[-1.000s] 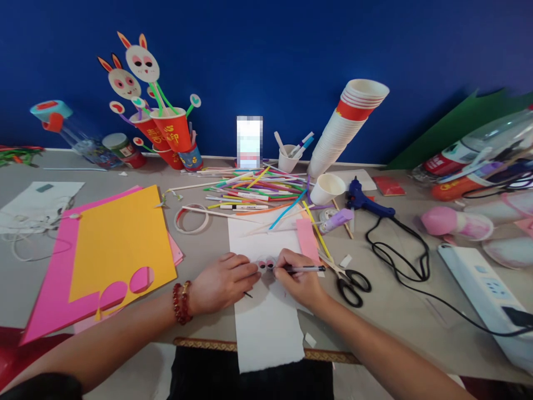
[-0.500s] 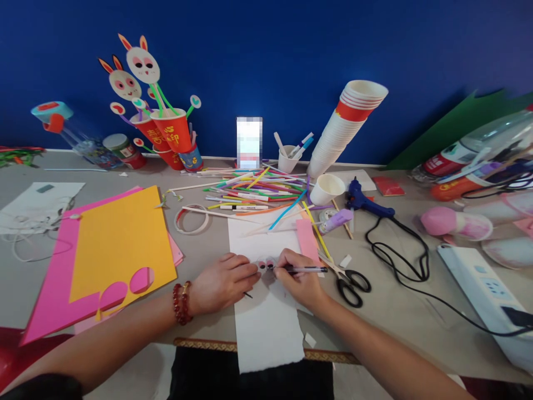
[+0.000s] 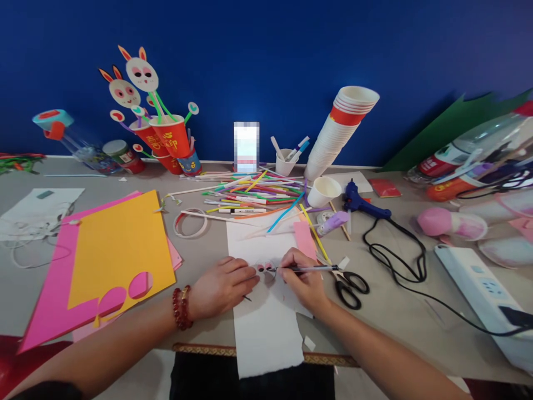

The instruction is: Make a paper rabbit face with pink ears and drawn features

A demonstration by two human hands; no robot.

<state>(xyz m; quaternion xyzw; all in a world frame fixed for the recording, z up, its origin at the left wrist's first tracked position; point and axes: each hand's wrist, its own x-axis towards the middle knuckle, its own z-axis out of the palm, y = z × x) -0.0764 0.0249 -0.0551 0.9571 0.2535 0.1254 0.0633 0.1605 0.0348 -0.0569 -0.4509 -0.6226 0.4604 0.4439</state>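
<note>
My right hand (image 3: pixel 303 280) is closed round a black pen (image 3: pixel 314 268). The pen's tip is at a small white paper face (image 3: pixel 266 276) with pink patches and dark eyes. My left hand (image 3: pixel 225 286), with a red bead bracelet at the wrist, lies flat with its fingertips at the face's left edge. A thin dark tip (image 3: pixel 247 298) sticks out from under that hand; the rest of it is hidden. Beneath both hands lies a long white sheet of paper (image 3: pixel 266 339), which hangs over the table's front edge. Black-handled scissors (image 3: pixel 352 289) rest right of my right hand.
Orange card (image 3: pixel 120 244) with round cutouts lies on pink card at left. Coloured sticks (image 3: pixel 254 191), a tape roll (image 3: pixel 191 223) and a paper cup (image 3: pixel 323 191) are behind the sheet. A blue glue gun (image 3: pixel 364 203) and a power strip (image 3: pixel 483 300) are at right.
The pen in my right hand has changed its slant slightly, and its tip stays at the face. My left hand keeps its place. The whole view has shifted a little.
</note>
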